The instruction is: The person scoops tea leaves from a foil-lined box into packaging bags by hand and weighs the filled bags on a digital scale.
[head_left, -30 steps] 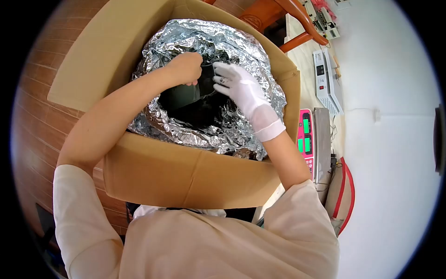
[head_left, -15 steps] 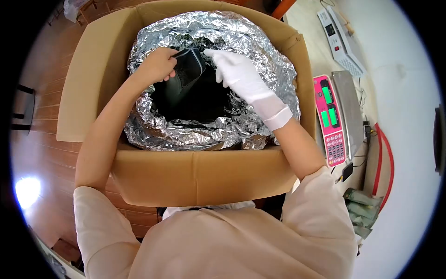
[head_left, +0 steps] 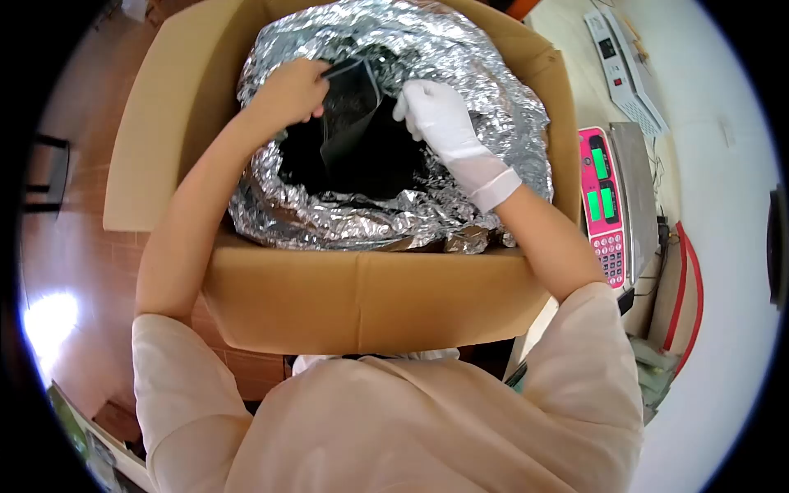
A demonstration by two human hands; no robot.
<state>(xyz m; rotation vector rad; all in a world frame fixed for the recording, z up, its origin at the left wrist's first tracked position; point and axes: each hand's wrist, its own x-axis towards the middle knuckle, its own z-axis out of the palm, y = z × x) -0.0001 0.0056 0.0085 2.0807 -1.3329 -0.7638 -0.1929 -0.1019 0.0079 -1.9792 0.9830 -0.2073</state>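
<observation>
A large cardboard box point(head_left: 283, 300) stands in front of me, lined with crumpled silver foil point(head_left: 485, 74). Dark contents point(head_left: 370, 168) fill the foil's opening; their details are too dark to make out. My bare left hand point(head_left: 292, 94) pinches the upper left edge of a dark, partly see-through bag point(head_left: 353, 99), whose mouth gapes over the contents. To the right of the bag, my right hand point(head_left: 436, 115) in a white glove has its fingers curled in. Whether anything sits inside those fingers is hidden.
Right of the box are a scale point(head_left: 604, 197) with a pink panel and lit green displays, and a white device point(head_left: 625, 74) with a red switch. Green packages point(head_left: 653, 370) lie lower right, beside a red strip point(head_left: 690, 287). A dark stool point(head_left: 49, 172) stands at the left.
My right hand's extended fingers have curled in, and it sits a little farther from the bag's rim. The view has shifted slightly, and the bag hangs more upright from my left hand.
</observation>
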